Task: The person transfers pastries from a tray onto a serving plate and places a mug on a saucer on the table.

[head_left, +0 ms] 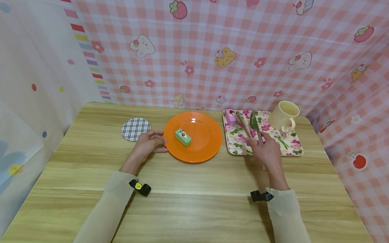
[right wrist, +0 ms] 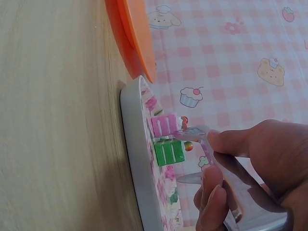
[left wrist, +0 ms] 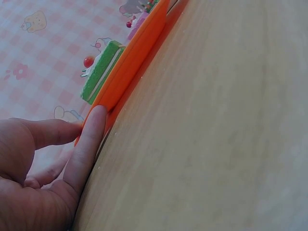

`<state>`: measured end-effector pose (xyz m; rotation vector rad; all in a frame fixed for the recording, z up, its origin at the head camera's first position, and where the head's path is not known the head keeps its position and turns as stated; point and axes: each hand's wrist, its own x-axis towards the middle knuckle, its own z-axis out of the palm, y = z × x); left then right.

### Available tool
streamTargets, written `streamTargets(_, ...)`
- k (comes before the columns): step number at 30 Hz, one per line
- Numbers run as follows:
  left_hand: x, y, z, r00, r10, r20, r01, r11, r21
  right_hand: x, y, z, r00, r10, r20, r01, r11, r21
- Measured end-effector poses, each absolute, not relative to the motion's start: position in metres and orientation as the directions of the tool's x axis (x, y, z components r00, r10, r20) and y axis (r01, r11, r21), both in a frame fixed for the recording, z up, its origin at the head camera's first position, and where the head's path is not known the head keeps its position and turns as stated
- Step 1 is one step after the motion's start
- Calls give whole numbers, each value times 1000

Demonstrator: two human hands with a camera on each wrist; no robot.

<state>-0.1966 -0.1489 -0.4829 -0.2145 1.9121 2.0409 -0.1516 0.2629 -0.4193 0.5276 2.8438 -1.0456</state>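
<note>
- Orange plate lies flat on the wooden surface, just left of a flower-patterned tray that carries a mug; it looks stiff, smooth and probably light, so it should slide easily, and its rim is the natural place to steady it
- Left hand at the left edge of that plate, digits pinching the rim, just beside a checked coaster
- Right hand over the near side of the tray, thumb and fingers pinching the shiny tongs from both sides
- Those tongs look firm and slick, best held midway along the arms; their tips stand apart, about the near-side green cake on the tray, though whether they touch it I cannot tell
- That cake sits next to a pink cake at the tray's left end; it should be very light, soft or hard I cannot tell, and its flat sides offer the best hold, low down and clear of the fruit topping, which may be the fragile part
- Second green cake rests on the plate, left of centre, topping upward, likely to take the same gentle squeeze across its long sides
</note>
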Motion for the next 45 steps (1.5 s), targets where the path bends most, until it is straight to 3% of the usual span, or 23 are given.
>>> streamTargets(45,-196,-149,-481,-935,144,-325,-332,-27,943,-151,264,-418,-925,317,-212,379,703,-602)
